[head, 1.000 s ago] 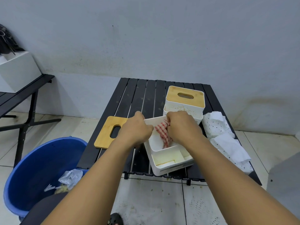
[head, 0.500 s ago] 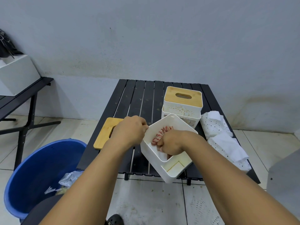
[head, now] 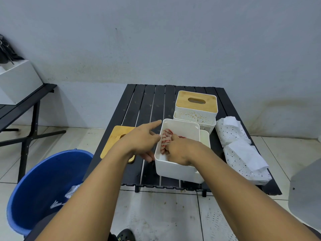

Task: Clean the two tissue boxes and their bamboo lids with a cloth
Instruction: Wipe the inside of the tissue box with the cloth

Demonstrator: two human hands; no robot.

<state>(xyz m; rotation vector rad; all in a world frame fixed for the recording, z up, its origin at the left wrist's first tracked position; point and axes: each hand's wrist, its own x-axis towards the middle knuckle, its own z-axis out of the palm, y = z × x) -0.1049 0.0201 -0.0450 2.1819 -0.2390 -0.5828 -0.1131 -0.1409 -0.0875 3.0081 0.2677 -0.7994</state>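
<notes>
a blue bucket (head: 43, 180) stands on the floor at near left with scraps of paper in it. at the near edge of the black slatted tabletop (head: 147, 105) sits an open white tissue box (head: 173, 169). the right hand (head: 182, 150) is inside it, fingers curled round a red-checked cloth (head: 165, 140). the left hand (head: 139, 141) rests against the box's left wall, fingers loosely spread, index finger straight. a loose bamboo lid (head: 114, 141) lies to the left and two speckled tissue packs (head: 239, 153) lie to the right. just behind stands the second tissue box (head: 196, 117) under a fitted bamboo lid (head: 196, 94).
</notes>
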